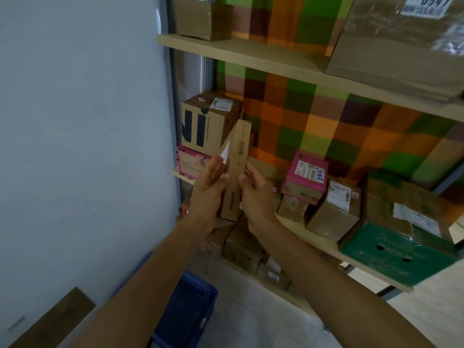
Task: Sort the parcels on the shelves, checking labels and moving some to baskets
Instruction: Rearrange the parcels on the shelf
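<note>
A flat brown cardboard parcel (237, 167) stands on edge between my hands in front of the middle shelf (319, 243). My left hand (209, 187) presses its left face with straight fingers over a white label. My right hand (256, 190) grips its right edge, fingers curled round it. Below my arms sits a blue basket (193, 312) on the floor.
On the middle shelf stand a brown box with dark letters (208, 121) on a pink box (190, 163), a pink parcel (305, 177), brown boxes (334, 209) and a green box (399, 252). Large parcels (401, 46) fill the top shelf. A white wall is at left.
</note>
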Demonstrator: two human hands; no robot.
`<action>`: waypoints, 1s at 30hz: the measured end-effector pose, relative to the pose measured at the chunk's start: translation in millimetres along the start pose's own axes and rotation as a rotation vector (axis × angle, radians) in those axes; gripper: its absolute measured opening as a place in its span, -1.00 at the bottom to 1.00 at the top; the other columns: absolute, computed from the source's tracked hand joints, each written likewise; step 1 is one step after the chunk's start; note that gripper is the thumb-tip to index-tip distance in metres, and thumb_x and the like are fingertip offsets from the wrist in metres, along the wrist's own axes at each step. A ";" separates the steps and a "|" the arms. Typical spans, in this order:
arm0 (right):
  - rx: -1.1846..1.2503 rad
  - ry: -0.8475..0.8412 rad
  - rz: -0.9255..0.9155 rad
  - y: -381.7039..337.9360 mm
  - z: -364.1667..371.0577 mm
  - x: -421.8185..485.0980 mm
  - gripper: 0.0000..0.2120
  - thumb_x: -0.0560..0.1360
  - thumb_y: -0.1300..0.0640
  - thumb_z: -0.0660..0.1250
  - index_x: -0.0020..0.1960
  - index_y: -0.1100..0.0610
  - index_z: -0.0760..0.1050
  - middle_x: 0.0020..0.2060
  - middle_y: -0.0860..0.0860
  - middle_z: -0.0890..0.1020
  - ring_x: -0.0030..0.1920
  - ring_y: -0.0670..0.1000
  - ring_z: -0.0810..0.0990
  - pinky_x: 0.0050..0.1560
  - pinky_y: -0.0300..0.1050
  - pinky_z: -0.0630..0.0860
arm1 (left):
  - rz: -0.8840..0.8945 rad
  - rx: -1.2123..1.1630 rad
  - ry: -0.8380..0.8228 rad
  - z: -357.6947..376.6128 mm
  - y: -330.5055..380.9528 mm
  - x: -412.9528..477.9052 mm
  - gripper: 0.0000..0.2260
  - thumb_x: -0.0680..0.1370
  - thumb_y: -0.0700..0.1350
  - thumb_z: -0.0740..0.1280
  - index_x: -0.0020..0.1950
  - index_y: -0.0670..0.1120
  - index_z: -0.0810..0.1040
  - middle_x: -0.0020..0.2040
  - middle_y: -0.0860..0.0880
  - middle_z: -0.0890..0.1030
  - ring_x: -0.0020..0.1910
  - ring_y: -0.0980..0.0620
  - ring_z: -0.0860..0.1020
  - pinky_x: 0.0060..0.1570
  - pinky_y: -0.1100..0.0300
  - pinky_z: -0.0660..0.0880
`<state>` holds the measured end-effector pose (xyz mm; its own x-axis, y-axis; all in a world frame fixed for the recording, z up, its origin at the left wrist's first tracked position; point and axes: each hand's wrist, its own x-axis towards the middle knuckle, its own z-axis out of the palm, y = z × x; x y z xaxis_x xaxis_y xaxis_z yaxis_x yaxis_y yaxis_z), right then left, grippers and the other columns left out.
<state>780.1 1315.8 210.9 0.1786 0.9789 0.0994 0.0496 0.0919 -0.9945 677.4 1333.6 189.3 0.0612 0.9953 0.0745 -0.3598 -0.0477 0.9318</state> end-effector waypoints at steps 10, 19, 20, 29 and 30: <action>0.160 0.017 0.012 -1.9 9.5 -0.8 -0.62 0.56 0.06 0.38 0.35 -0.11 0.45 0.19 -0.13 0.60 0.21 -0.12 0.56 0.27 -0.01 0.54 | -0.010 0.078 0.035 9.2 -4.1 -13.9 -0.53 0.60 0.17 0.25 0.49 0.09 0.35 0.44 -0.02 0.43 0.40 -0.01 0.43 0.32 0.03 0.46; 0.023 -0.026 0.106 10.2 6.0 6.4 -0.09 0.32 -0.50 0.33 0.57 -0.21 0.15 0.49 -0.05 0.37 0.45 0.05 0.39 0.43 0.23 0.38 | -0.039 0.132 0.006 27.3 -13.0 -29.1 -0.69 0.68 -0.04 0.11 0.44 0.06 0.35 0.16 0.10 0.52 0.14 0.18 0.51 0.00 0.41 0.51; 0.025 -0.053 0.093 7.3 3.4 6.7 -0.22 0.43 -0.38 0.33 0.56 -0.18 0.19 0.45 -0.05 0.42 0.42 0.04 0.43 0.42 0.21 0.39 | -0.021 0.160 0.001 27.9 -11.6 -30.1 -0.66 0.68 -0.06 0.12 0.47 0.04 0.33 0.15 0.13 0.50 0.16 0.18 0.49 0.02 0.45 0.48; 0.064 -0.144 0.102 1.3 -29.1 10.9 -0.29 0.44 -0.41 0.28 0.40 0.04 0.41 0.25 0.16 0.56 0.15 0.15 0.60 0.17 0.12 0.58 | -0.193 0.062 -0.166 10.6 -9.8 -17.9 -0.68 0.65 -0.08 0.18 0.40 -0.10 0.41 0.34 -0.16 0.52 -0.02 0.16 0.66 -0.18 0.28 0.58; 0.076 -0.140 0.124 0.4 -36.6 11.6 -0.23 0.39 -0.51 0.20 0.29 0.08 0.50 0.15 0.18 0.62 0.09 0.17 0.63 0.10 0.09 0.60 | -0.249 -0.032 -0.144 7.6 -5.4 -15.6 -0.63 0.61 0.05 0.20 0.35 -0.09 0.44 0.32 -0.20 0.52 0.05 0.01 0.65 -0.12 0.12 0.61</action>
<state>818.2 1320.5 212.9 0.0405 0.9989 -0.0237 -0.0393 -0.0221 -0.9990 685.5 1317.6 185.8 0.2819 0.9539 -0.1031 -0.3460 0.2013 0.9164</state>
